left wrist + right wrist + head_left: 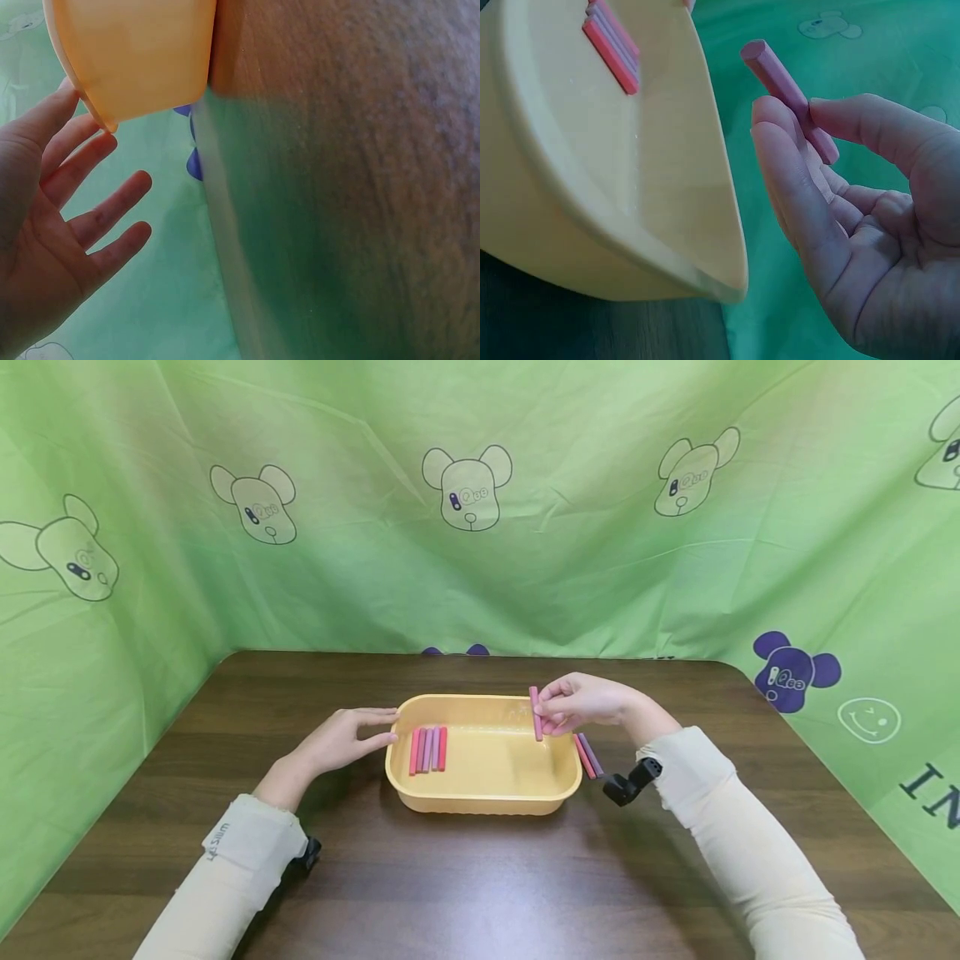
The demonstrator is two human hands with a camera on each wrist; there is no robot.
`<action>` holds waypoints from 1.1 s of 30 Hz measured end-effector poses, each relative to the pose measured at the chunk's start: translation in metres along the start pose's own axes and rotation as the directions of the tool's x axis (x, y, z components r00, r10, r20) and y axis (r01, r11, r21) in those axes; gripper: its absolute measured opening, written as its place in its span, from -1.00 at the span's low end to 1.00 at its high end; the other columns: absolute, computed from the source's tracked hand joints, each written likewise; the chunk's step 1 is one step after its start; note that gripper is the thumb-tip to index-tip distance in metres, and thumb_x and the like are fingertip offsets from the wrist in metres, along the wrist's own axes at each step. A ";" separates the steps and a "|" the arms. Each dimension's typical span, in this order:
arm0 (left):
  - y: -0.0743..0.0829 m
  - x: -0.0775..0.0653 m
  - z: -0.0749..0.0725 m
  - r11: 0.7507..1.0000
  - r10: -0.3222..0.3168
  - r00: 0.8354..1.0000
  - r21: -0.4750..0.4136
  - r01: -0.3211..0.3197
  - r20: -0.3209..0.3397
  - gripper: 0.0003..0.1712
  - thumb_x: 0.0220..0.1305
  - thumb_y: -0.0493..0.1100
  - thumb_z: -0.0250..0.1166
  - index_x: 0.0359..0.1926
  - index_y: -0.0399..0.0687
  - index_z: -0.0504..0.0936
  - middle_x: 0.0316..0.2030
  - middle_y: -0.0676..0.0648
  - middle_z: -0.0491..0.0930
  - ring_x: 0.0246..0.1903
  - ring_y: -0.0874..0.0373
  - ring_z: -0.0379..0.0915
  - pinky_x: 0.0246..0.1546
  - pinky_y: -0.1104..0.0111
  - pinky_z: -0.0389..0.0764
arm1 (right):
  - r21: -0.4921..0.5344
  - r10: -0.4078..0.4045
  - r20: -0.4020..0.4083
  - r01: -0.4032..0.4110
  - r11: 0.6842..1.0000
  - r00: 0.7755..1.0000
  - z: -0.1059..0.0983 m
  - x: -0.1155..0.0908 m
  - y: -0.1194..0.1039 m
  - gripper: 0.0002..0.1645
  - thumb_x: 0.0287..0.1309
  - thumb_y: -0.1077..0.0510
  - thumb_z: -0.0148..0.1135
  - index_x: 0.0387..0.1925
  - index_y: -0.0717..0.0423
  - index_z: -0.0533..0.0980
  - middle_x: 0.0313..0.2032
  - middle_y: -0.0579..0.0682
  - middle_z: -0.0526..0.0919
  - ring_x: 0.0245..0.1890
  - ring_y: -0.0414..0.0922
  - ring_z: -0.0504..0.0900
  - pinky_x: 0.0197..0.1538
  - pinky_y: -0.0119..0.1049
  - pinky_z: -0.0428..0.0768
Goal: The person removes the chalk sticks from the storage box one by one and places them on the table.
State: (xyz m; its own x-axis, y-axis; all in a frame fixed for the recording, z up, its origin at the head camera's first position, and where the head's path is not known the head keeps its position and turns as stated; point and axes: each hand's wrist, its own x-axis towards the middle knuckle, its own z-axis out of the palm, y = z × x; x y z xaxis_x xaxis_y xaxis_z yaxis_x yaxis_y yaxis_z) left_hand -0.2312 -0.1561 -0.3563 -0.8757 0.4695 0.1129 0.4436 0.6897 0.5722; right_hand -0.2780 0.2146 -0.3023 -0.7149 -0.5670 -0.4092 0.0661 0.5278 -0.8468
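Note:
Over the right end of a yellow plastic basin (483, 803), my right hand (573, 703) pinches a pink hexagonal stick (784, 86) between thumb and fingers. The stick stands nearly upright in the head view, above the basin's rim. My left hand (347, 737) is at the basin's left end, its fingers extended and spread, thumb and fingertips right at the rim (84, 109). Inside the basin, several red, pink and purple sticks (428, 750) lie side by side near the left wall.
Just outside the basin's right end, a red stick (583, 755) and a purple stick (591, 753) lie on the dark wooden table (465, 885), below my right hand. A green printed cloth (570, 585) hangs behind the table and along both sides.

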 end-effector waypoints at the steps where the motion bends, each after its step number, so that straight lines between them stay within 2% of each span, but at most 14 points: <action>1: 0.000 0.000 0.000 1.000 0.002 1.000 0.000 -0.002 -0.002 -0.48 0.25 -0.02 0.23 0.17 -0.18 0.50 0.19 -0.16 0.48 0.25 -0.08 0.33 0.27 0.05 0.35 | 0.003 0.001 -0.005 -0.001 1.000 1.000 -0.001 -0.001 0.001 -0.80 0.24 0.20 0.07 -0.18 0.27 0.44 -0.44 -0.09 0.69 -0.38 -0.23 0.64 -0.02 -0.15 0.65; 9: 0.000 0.000 0.000 1.000 0.000 1.000 0.005 0.000 0.002 -0.48 0.25 -0.01 0.23 0.17 -0.17 0.50 0.19 -0.15 0.48 0.26 -0.07 0.33 0.27 0.05 0.34 | 0.029 -0.013 -0.035 0.014 0.999 0.999 -0.006 -0.008 0.011 -0.80 0.24 0.20 0.07 -0.18 0.27 0.43 -0.45 -0.10 0.67 -0.39 -0.24 0.64 -0.15 -0.32 0.67; 19: -0.002 0.000 0.001 1.000 -0.007 1.000 0.004 0.007 0.001 -0.48 0.25 0.00 0.23 0.17 -0.13 0.50 0.19 -0.13 0.48 0.26 -0.06 0.33 0.27 0.04 0.35 | 0.077 -0.025 -0.042 0.029 0.997 0.999 -0.015 -0.020 0.026 -0.68 0.27 0.19 0.07 -0.08 0.39 0.38 -0.41 -0.09 0.70 -0.36 -0.23 0.66 -0.06 -0.16 0.67; 21: -0.001 0.000 0.001 1.000 -0.009 1.000 0.004 0.009 0.001 -0.48 0.25 0.01 0.23 0.17 -0.13 0.51 0.19 -0.13 0.48 0.26 -0.06 0.33 0.27 0.05 0.35 | 0.088 -0.025 -0.045 0.029 0.996 0.999 -0.016 -0.023 0.029 -0.72 0.28 0.19 0.06 -0.10 0.35 0.38 -0.40 -0.09 0.70 -0.36 -0.23 0.67 -0.03 -0.14 0.65; 33: -0.002 0.000 0.001 1.000 0.010 1.000 0.012 -0.010 -0.011 -0.50 0.24 -0.03 0.24 0.15 -0.17 0.52 0.17 -0.16 0.49 0.24 -0.09 0.34 0.25 0.03 0.36 | 0.154 -0.045 -0.050 0.053 0.987 0.998 -0.026 -0.041 0.054 -0.91 0.29 0.19 0.06 -0.21 0.12 0.43 -0.39 -0.12 0.67 -0.34 -0.27 0.66 -0.09 -0.32 0.67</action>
State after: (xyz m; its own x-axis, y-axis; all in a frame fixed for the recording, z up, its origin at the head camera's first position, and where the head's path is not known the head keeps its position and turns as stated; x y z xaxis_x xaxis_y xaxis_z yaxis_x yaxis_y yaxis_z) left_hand -0.2319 -0.1568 -0.3587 -0.8732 0.4704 0.1275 0.4545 0.6914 0.5616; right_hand -0.2631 0.2827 -0.3228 -0.7512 -0.5579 -0.3526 0.1345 0.3936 -0.9094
